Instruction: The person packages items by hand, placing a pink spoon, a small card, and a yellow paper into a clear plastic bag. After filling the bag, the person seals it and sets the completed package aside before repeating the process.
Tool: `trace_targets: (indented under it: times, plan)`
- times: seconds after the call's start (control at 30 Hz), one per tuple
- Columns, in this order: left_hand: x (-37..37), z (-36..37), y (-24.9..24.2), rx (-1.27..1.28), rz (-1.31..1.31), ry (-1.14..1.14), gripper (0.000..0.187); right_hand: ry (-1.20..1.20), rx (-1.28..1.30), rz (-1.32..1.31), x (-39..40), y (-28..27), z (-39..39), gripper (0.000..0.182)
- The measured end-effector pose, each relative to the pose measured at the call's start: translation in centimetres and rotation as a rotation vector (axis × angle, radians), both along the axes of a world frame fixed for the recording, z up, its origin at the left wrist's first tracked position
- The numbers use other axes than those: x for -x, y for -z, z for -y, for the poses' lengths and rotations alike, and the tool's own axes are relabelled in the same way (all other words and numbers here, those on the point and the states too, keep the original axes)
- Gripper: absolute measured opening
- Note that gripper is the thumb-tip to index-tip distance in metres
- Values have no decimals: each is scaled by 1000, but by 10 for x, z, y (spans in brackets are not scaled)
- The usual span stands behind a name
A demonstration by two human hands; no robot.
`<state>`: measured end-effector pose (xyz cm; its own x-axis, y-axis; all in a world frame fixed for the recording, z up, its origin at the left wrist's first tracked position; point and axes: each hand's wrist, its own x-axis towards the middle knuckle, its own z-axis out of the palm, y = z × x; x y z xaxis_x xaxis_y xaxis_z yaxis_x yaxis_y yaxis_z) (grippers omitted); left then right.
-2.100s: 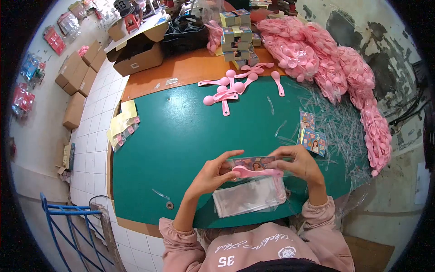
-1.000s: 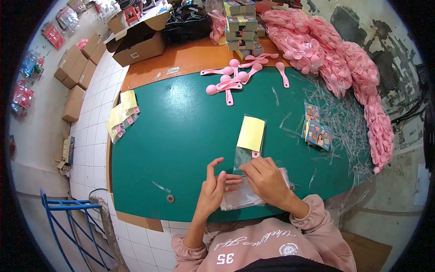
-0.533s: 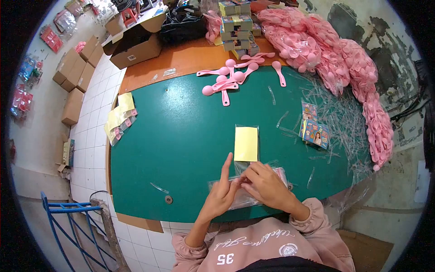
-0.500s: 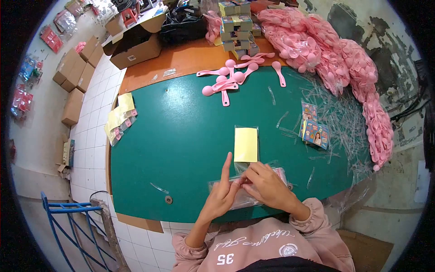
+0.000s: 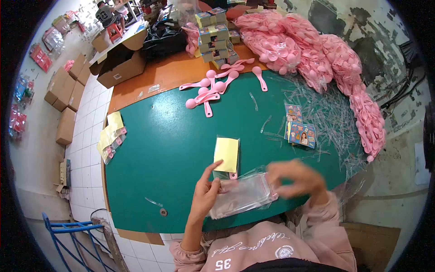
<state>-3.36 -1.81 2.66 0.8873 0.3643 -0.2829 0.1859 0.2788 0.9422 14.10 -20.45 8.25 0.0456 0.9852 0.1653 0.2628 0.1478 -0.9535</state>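
Just in front of me lies a clear plastic packet holding a yellow card (image 5: 226,154), with a pink spoon's handle end (image 5: 233,175) showing below the card. My left hand (image 5: 204,197) is open beside it, its index finger stretched onto the card's lower left corner. Under and right of that hand rests a stack of clear plastic bags (image 5: 242,195). My right hand (image 5: 297,179), smeared by motion, is over the right end of the bags. Whether it holds anything cannot be made out.
Loose pink spoons (image 5: 208,93) lie at the back. Bagged pink spoons (image 5: 312,63) are heaped at the right, above scattered clear strips (image 5: 321,109) and printed cards (image 5: 301,134). Finished-looking yellow-card packets (image 5: 110,136) sit at the left edge. Card stacks (image 5: 213,34) and an open carton (image 5: 120,68) stand behind.
My right hand has moved right, away from my left hand and the packet. My left index finger now lies on the card. The spoon's handle end has come into view. The camera view has shifted.
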Motion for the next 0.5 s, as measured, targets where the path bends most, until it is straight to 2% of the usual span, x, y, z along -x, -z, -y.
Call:
trace_targets:
  times: [0.03,0.1,0.13,0.2,0.27,0.33,0.43,0.5]
  plan:
    - [3,-3,3,-18,-6,110,39,2,32,-89,-29,-4,15,13]
    - [3,1,7,49,-3,120,36,380,287,-8,-64,-15,32,12]
    - [1,3,6,64,18,140,36,378,286,5,-64,-19,30,12]
    - [-2,11,2,92,33,156,35,501,348,384,-43,-28,14,12]
    - [-8,15,-7,183,34,211,35,359,174,509,-9,-16,-4,13]
    - [-9,19,-6,188,30,213,36,315,113,738,19,-4,-18,18]
    - [-6,23,-4,96,30,197,39,210,87,680,42,11,-35,20]
    - [-3,23,0,206,20,181,42,172,76,664,48,18,-41,20]
